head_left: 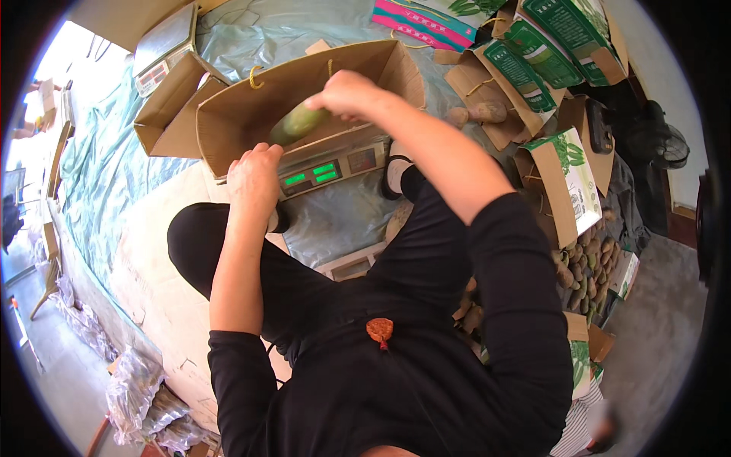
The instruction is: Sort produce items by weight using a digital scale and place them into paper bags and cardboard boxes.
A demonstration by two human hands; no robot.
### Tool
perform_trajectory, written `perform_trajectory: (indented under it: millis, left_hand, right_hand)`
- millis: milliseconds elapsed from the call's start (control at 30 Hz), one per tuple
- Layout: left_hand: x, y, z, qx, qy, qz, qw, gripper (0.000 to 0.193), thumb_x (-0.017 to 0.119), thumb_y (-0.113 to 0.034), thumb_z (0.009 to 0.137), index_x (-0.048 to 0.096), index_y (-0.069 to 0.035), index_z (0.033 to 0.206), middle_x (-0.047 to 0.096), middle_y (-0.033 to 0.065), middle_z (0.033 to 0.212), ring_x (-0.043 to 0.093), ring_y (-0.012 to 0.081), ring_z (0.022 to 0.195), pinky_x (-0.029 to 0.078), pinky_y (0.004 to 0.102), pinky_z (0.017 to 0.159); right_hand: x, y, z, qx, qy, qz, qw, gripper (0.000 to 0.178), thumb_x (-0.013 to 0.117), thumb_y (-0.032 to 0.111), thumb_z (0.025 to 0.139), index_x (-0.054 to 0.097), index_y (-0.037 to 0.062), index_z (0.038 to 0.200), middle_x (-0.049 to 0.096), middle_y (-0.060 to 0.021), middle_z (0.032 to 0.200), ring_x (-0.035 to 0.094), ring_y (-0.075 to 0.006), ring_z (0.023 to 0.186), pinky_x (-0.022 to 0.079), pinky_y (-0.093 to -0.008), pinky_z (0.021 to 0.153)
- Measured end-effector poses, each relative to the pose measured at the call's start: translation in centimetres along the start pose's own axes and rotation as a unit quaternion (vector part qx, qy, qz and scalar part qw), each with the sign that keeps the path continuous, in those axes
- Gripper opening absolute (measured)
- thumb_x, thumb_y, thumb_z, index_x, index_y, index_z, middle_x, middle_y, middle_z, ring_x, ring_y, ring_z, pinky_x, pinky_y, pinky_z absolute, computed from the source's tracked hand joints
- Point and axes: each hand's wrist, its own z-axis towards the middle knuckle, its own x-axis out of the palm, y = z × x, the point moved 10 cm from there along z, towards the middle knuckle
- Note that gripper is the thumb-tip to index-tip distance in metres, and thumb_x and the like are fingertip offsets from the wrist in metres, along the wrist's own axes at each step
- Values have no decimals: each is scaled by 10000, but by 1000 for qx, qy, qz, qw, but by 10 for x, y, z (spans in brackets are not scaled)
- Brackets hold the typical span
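An open cardboard box [228, 126] with yellow cord handles sits in front of me, on a scale [324, 169] with a lit green display. My left hand [255, 177] grips the box's near rim, fingers curled over the edge. Inside the box's opening, my right hand [346, 97] holds a long green radish [299, 124] by its right end. The radish is tilted, its lower end toward my left hand, and slightly blurred. What lies at the bottom of the box is partly hidden by the near wall.
Green-and-white cartons [560, 46] stand at the far right, with a small black fan [666, 145] beyond them. A heap of radishes [590, 274] lies to my right. Plastic sheeting [99, 179] and flattened cardboard [164, 274] cover the floor at left. Plastic-wrapped bundles [141, 392] lie at lower left.
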Motion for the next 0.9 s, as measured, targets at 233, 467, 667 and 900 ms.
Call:
perform_trajectory:
  millis: [233,467,667,900]
  left_hand:
    - [0,0,4,-12,28,26,999,138,497,-47,812,609,-99,873,599,90,863,607,299,901,477,433,733]
    - [-3,8,-5,-24,28,-12,999,151,559,-70,816,630,-83,948,615,110,911,601,335,886,474,437,735]
    - [-2,-6,4,-16,29,-16,999,161,586,-46,808,620,-64,964,615,118,934,596,346,883,478,428,732]
    - [-2,-2,1,-26,23,-22,999,199,579,-74,834,615,-41,1027,621,144,989,598,348,926,474,421,776]
  right_hand:
    - [45,2,28,-85,-28,-209,974,341,583,327,834,672,75,1045,674,-125,1019,645,-296,927,504,-413,807]
    - [-66,36,-49,-238,-14,18,971,426,605,326,824,620,66,1161,650,-78,1033,628,-167,882,493,-316,771]
    - [-165,-97,-140,-148,-187,207,949,432,620,233,830,569,39,1213,650,-91,1021,621,-181,867,498,-301,743]
    - [-73,-347,-162,86,-242,296,920,361,607,233,874,586,66,1194,650,-47,980,605,-133,817,489,-269,653]
